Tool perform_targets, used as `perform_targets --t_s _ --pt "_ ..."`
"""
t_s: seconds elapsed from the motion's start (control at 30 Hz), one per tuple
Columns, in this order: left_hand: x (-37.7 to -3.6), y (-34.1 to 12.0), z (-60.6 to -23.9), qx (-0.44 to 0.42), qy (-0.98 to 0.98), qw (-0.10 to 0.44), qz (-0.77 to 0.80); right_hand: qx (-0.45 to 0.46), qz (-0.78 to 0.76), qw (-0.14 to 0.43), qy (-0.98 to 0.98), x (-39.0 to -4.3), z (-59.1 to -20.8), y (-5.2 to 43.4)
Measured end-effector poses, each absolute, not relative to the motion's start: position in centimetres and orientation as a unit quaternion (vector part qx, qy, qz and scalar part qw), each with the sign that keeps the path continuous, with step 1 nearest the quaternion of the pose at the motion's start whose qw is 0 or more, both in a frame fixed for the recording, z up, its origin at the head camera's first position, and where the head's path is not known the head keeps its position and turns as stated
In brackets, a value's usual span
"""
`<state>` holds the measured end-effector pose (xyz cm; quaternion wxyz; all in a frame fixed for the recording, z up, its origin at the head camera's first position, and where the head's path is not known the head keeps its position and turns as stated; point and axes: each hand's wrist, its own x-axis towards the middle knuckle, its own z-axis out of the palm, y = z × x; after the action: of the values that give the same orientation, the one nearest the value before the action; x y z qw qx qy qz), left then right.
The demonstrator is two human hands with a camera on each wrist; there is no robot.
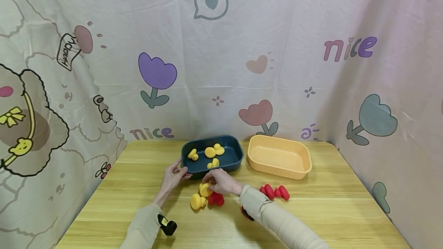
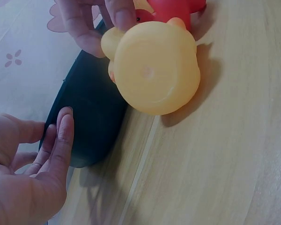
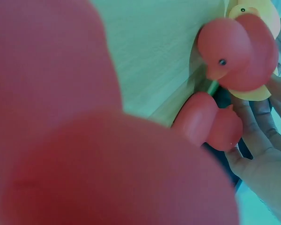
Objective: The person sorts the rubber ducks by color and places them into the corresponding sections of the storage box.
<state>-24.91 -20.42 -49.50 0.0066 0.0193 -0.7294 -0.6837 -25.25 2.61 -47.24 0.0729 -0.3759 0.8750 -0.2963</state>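
My left hand [image 1: 174,176] grips the near left corner of a dark blue tray [image 1: 238,160], thumb on one side of its wall and fingers on the other in the left wrist view. Several yellow rubber ducks [image 1: 210,152] lie inside the tray. In front of it, the fingertips of my right hand [image 1: 223,182] pinch a yellow rubber duck [image 1: 205,190]. Another yellow duck [image 1: 197,201] lies close by on the table, left of red rubber ducks [image 1: 216,199] partly under the right hand. Red ducks [image 3: 243,51] also fill much of the right wrist view, the closest blurred.
A pale orange tray [image 1: 279,172] stands right of the blue one, with nothing inside. Two red ducks [image 1: 282,193] lie on the wooden table [image 1: 332,210] in front of it. A printed cloth [image 1: 221,64] hangs behind the table and along its sides.
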Motion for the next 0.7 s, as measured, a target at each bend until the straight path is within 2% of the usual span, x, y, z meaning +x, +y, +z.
perform_targets --t_s 0.37,0.7 --pt "-24.82 -20.28 -49.49 0.017 -0.725 0.011 -0.689 -0.379 -0.383 0.072 0.839 -25.38 -47.23 3.20" --pt "-24.89 -20.33 -49.45 0.017 -0.731 0.009 -0.682 -0.364 -0.429 0.043 0.826 -25.49 -47.14 3.56"
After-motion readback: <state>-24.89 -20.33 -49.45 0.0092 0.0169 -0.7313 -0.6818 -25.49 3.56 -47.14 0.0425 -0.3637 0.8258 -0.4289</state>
